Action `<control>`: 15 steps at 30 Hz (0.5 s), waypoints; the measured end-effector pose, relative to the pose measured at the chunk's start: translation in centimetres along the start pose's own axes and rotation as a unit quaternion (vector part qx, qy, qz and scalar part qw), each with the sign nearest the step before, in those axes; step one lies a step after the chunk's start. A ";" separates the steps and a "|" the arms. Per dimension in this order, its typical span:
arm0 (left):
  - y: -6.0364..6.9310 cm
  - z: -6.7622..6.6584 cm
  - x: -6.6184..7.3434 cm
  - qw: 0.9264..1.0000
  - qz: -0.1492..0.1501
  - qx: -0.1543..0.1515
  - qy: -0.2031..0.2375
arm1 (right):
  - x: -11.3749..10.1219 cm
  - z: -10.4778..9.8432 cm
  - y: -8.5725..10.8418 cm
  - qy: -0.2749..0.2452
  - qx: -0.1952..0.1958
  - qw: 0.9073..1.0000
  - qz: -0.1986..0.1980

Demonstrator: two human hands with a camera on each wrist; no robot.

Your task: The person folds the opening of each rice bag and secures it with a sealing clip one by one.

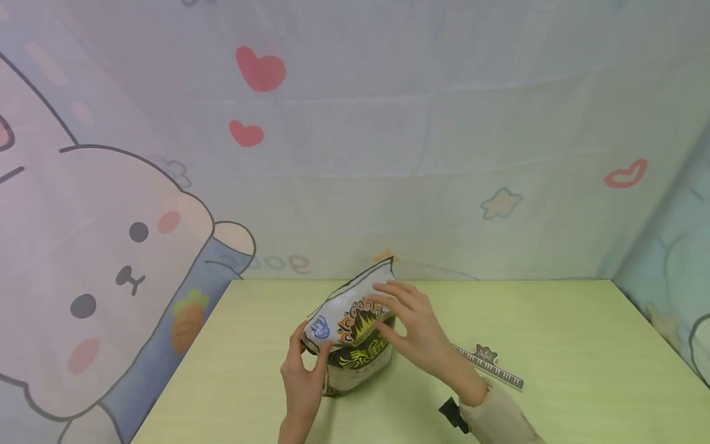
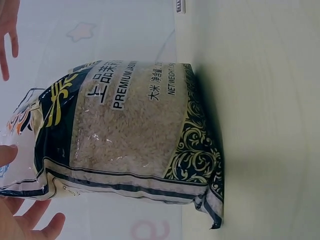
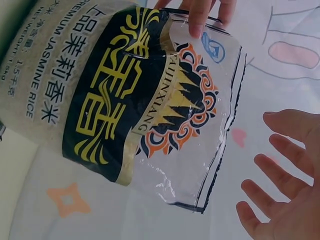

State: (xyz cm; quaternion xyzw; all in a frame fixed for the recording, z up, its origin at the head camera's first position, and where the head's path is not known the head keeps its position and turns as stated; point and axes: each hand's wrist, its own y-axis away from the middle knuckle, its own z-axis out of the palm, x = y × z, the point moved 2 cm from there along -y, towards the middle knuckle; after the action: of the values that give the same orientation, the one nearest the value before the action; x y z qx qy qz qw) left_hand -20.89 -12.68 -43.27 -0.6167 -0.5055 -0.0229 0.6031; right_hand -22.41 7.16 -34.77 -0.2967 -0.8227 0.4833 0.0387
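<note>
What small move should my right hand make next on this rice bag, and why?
I'd probably bring your right hand in to pinch the rice bag at its free top corner: the fingers are spread, clear of it in the right wrist view, while your left hand grips the other side.

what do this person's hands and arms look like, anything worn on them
The left hand and right hand are ungloved, with no rings showing on the fingers. A pale beige sleeve covers the right forearm; no sleeve shows on the left. A small black piece shows beside the sleeve; whether it is worn, I can't tell.
</note>
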 end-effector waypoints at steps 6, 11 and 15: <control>0.1 0.1 -0.4 1.000 0.007 0.001 -0.006 | -0.2 0.6 -0.7 0.014 -0.007 1.000 -0.010; 0.5 0.1 -0.7 1.000 -0.001 -0.003 -0.021 | -0.2 1.3 -1.0 0.045 -0.010 0.999 -0.026; 0.7 -0.1 -1.2 0.999 0.016 0.008 -0.042 | -0.2 1.9 -1.3 0.062 -0.009 0.997 -0.042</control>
State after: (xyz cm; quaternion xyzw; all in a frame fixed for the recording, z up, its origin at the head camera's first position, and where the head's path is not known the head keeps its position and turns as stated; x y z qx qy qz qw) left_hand -20.96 -13.27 -44.52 -0.6206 -0.5206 0.0167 0.5862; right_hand -23.47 5.17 -34.66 -0.2915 -0.8346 0.4550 0.1070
